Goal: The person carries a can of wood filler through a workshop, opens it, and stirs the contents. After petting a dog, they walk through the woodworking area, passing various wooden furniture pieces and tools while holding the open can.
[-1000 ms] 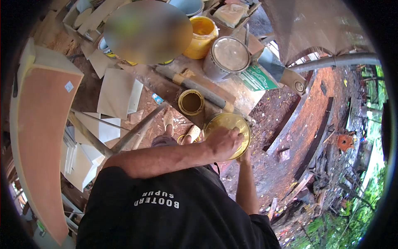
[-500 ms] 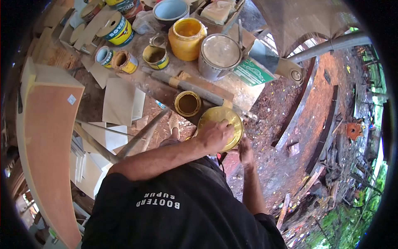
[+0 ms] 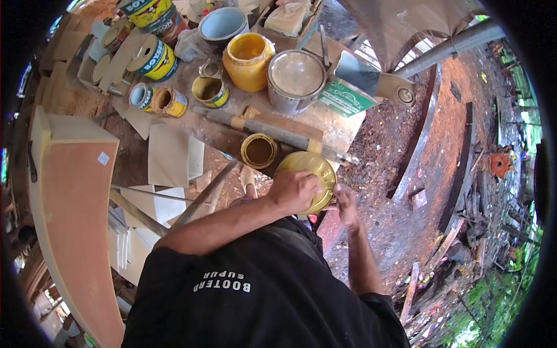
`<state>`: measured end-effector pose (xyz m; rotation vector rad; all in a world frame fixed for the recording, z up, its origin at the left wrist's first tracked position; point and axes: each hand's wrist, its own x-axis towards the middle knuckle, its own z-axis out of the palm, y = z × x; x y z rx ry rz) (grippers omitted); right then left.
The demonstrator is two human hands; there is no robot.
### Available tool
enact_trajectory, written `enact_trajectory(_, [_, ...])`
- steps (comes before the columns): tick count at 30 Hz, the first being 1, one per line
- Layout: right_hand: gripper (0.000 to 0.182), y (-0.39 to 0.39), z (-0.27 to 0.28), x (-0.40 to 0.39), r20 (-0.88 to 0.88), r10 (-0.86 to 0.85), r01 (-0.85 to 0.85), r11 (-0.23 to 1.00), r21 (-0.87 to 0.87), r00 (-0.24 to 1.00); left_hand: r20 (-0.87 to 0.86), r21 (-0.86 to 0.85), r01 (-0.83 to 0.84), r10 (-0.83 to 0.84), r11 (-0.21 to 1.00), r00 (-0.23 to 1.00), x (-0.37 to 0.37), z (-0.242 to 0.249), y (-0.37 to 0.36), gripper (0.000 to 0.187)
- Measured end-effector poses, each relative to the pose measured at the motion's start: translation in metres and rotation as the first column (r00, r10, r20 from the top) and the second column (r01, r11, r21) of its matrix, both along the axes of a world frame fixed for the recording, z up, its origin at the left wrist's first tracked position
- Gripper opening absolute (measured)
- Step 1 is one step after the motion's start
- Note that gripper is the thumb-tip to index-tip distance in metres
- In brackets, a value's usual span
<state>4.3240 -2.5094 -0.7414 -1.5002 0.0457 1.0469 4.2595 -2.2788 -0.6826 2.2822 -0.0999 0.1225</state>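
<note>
A round gold-coloured tin (image 3: 316, 165), its embossed face turned up, is in front of my body at the table's near edge. My left hand (image 3: 295, 191) is closed in a fist on top of that face; anything inside the fingers is hidden. My right hand (image 3: 348, 207) grips the tin's right rim, fingers upward along the edge and one digit below. The side and underside of the tin are mostly hidden. Just beyond it to the left stands an open tin (image 3: 258, 150) with brownish contents.
The table (image 3: 351, 130) carries a yellow pail (image 3: 248, 69), a grey lidded can (image 3: 296, 81), smaller paint tins (image 3: 210, 91), a green-labelled box (image 3: 345, 97) and a long pole (image 3: 278, 132). A large wooden panel (image 3: 75, 203) stands at left. Debris-strewn ground (image 3: 377, 232) lies at right.
My right hand has shifted up along the tin's rim, its fingers now showing at the edge. My left fist stays on the tin's face. The view has tilted slightly.
</note>
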Motion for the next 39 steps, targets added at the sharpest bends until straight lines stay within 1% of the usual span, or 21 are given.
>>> enact_trajectory(2, [0.081,0.006,0.005,0.000,0.072,0.023,-0.020,0.999,-0.037,0.997,0.005,-0.029,-0.045,0.045,0.999,0.999,-0.004,0.008,0.002,0.018])
enact_trajectory(4, [0.077,0.013,0.003,0.005,0.036,0.035,-0.033,0.998,-0.055,0.999,0.020,-0.059,-0.109,0.111,0.992,0.994,-0.005,0.010,0.004,0.017])
enact_trajectory(7, [0.072,0.020,0.002,0.008,-0.024,0.007,-0.008,0.999,-0.042,1.000,0.059,-0.078,-0.107,0.112,0.991,0.992,-0.004,0.010,0.014,0.017])
enact_trajectory(11, [0.069,0.028,-0.003,0.006,-0.119,-0.026,0.021,0.999,-0.043,0.993,0.021,-0.021,-0.083,0.084,0.996,0.996,-0.004,0.009,0.023,0.017])
enact_trajectory(15, [0.062,0.028,-0.008,0.002,-0.080,-0.055,0.044,0.990,-0.136,0.995,0.027,-0.058,-0.057,0.058,0.997,0.998,-0.002,0.011,0.027,0.018])
enact_trajectory(18, [0.051,0.037,0.013,0.004,0.292,0.086,0.026,0.932,-0.362,0.953,0.007,-0.083,-0.065,0.066,0.994,0.998,-0.003,0.014,0.027,0.021])
enact_trajectory(20, [0.043,0.043,0.031,0.000,0.425,0.003,0.120,0.958,-0.261,0.905,-0.051,-0.087,-0.087,0.083,0.992,0.995,-0.003,0.016,0.027,0.025])
enact_trajectory(22, [0.031,0.050,0.051,-0.003,0.533,-0.069,0.188,0.967,-0.173,0.843,-0.198,-0.094,-0.119,0.099,0.988,0.975,-0.002,0.016,0.028,0.035])
enact_trajectory(23, [0.029,0.053,0.058,-0.004,0.653,-0.020,0.175,0.969,-0.173,0.758,-0.270,-0.093,-0.137,0.107,0.986,0.957,0.000,0.017,0.031,0.040])
enact_trajectory(24, [0.027,0.056,0.064,-0.006,0.755,0.028,0.160,0.971,-0.175,0.655,-0.418,-0.115,-0.102,0.045,0.988,0.907,0.003,0.018,0.037,0.063])
enact_trajectory(25, [0.025,0.060,0.071,-0.008,0.840,0.076,0.147,0.972,-0.182,0.537,-0.452,-0.255,-0.177,0.044,0.951,0.891,0.003,0.017,0.038,0.069])
enact_trajectory(27, [0.023,0.069,0.081,-0.013,0.885,0.080,0.091,0.986,-0.136,0.459,-0.518,-0.499,-0.326,0.025,0.803,0.855,0.003,0.014,0.039,0.083])
enact_trajectory(28, [0.023,0.072,0.082,-0.015,0.896,0.111,0.049,0.988,-0.146,0.431,-0.567,-0.572,-0.319,-0.083,0.756,0.819,0.007,0.016,0.045,0.095])
enact_trajectory(29, [0.023,0.076,0.083,-0.018,0.905,0.140,0.008,0.988,-0.156,0.402,-0.589,-0.577,-0.326,-0.105,0.749,0.801,0.009,0.015,0.049,0.096])
enact_trajectory(30, [0.024,0.083,0.086,-0.022,0.881,0.102,-0.012,0.994,-0.109,0.461,-0.610,-0.582,-0.333,-0.127,0.741,0.782,0.012,0.012,0.052,0.097])
enact_trajectory(32, [0.026,0.096,0.088,-0.025,0.883,0.091,-0.039,0.996,-0.082,0.460,-0.645,-0.576,-0.354,-0.144,0.737,0.750,0.013,0.006,0.054,0.101])
enact_trajectory(33, [0.027,0.102,0.088,-0.026,0.885,0.085,-0.054,0.996,-0.068,0.459,-0.637,-0.616,-0.375,-0.159,0.693,0.754,0.014,0.005,0.053,0.102])
enact_trajectory(34, [0.029,0.109,0.090,-0.027,0.852,0.093,-0.065,0.995,-0.069,0.515,-0.629,-0.653,-0.395,-0.173,0.646,0.758,0.015,0.006,0.050,0.102])
enact_trajectory(35, [0.028,0.114,0.090,-0.027,0.868,0.103,-0.057,0.995,-0.086,0.485,-0.621,-0.687,-0.414,-0.186,0.597,0.761,0.015,0.007,0.049,0.103])
enact_trajectory(37, [0.027,0.121,0.089,-0.026,0.898,0.124,-0.039,0.992,-0.118,0.423,-0.603,-0.686,-0.362,-0.213,0.631,0.769,0.017,0.010,0.053,0.104])
enact_trajectory(39, [0.026,0.120,0.087,-0.023,0.896,0.161,-0.062,0.987,-0.149,0.414,-0.588,-0.681,-0.335,-0.214,0.651,0.780,0.019,0.009,0.054,0.106])
